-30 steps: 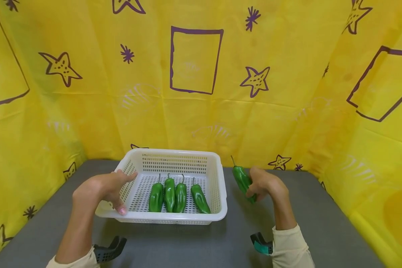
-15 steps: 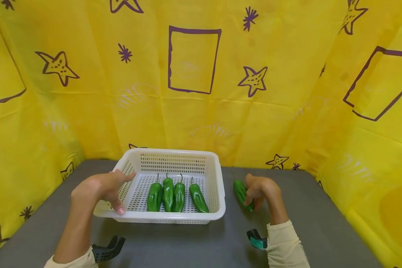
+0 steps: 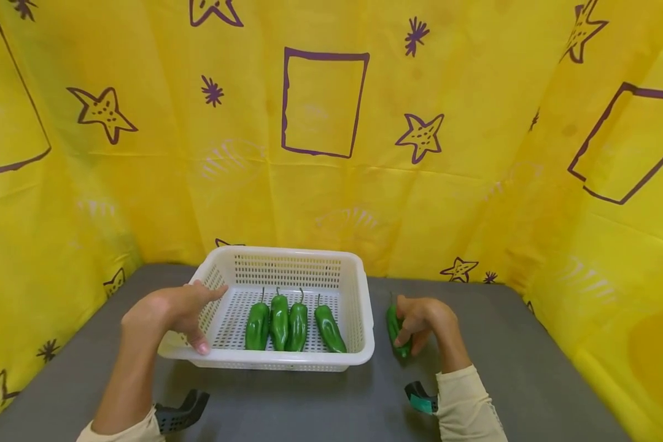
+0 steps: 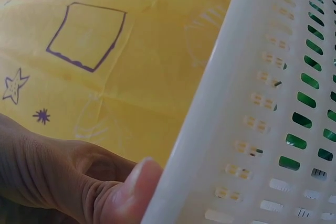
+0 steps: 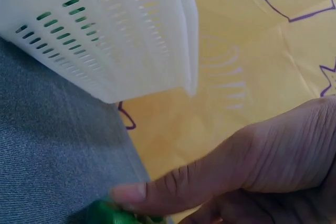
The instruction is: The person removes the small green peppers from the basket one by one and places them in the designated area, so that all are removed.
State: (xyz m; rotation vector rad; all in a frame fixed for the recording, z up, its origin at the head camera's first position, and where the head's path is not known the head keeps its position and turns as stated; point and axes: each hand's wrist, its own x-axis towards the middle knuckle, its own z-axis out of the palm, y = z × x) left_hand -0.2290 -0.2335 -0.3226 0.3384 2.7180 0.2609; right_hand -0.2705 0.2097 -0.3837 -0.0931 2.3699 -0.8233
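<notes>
A white perforated plastic basket stands on the grey table with several green peppers lying inside. My left hand grips the basket's left side near the front corner, thumb at the rim; in the left wrist view the thumb meets the rim while the other fingers are mostly hidden. To the right of the basket, my right hand holds a separate green pepper low at the table, stem pointing away. The right wrist view shows the thumb against this pepper, which is mostly out of frame.
A yellow patterned cloth rises behind the table and on both sides. The grey table extends in front of the basket and to its right. A dark band sits at each wrist.
My right hand has lowered the pepper to the table and shifted it slightly left and nearer; the pepper has turned straighter. The left hand and basket stay in place.
</notes>
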